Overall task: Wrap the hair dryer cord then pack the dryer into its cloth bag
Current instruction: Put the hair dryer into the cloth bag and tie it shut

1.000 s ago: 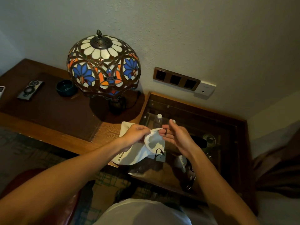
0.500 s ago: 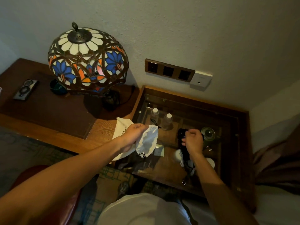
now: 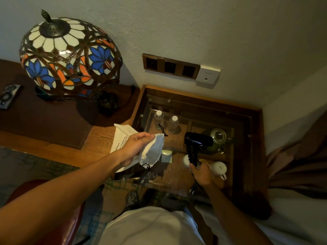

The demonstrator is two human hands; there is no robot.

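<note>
Head view: our left hand [image 3: 136,147] pinches the bag [image 3: 153,151] mouth, fingers clamped on cloth; our right hand [image 3: 201,174] grips the dryer [image 3: 197,141] handle, cord wound, above the worktop [image 3: 177,172]. We should spread the mouth wide and feed the nozzle in first.

Stained-glass lamp [image 3: 70,55] on the dark wooden worktop [image 3: 44,119] at ten o'clock — outlet panel [image 3: 170,66] on the textured wall [image 3: 212,29] at twelve.
</note>
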